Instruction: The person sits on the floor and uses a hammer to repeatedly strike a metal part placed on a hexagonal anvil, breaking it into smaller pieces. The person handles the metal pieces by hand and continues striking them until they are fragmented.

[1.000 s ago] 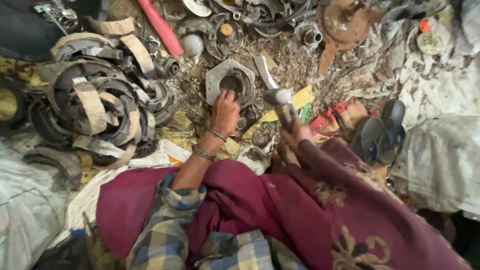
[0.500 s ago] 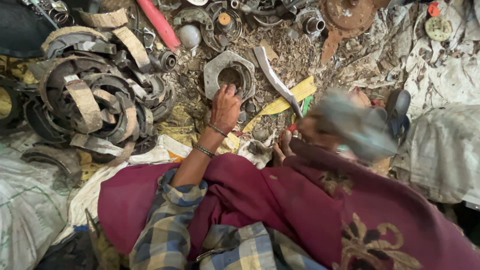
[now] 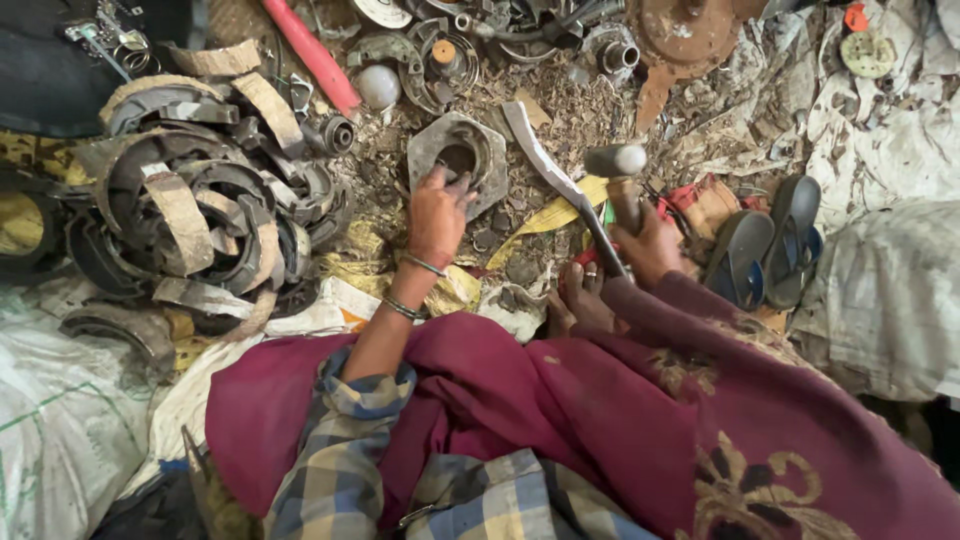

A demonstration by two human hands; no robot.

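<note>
Since the earlier frame the right hand (image 3: 648,240) has come down from its blurred swing and now shows sharp, its grip clamped on the handle of a hammer (image 3: 618,170), whose grey head stands just above the knuckles. Left hand (image 3: 437,210) stays where it was, fingers closed onto the lower edge of the grey metal housing (image 3: 455,152) lying on the ground, fingertips at the rim of its round hole. Between both hands lies a curved metal blade (image 3: 545,165), very near the hammer. Left of the left hand a heap of brake shoes (image 3: 190,215) crowds the room; right of the right hand lie dark sandals (image 3: 765,245). Only a narrow littered strip of ground stays open around the housing.
</note>
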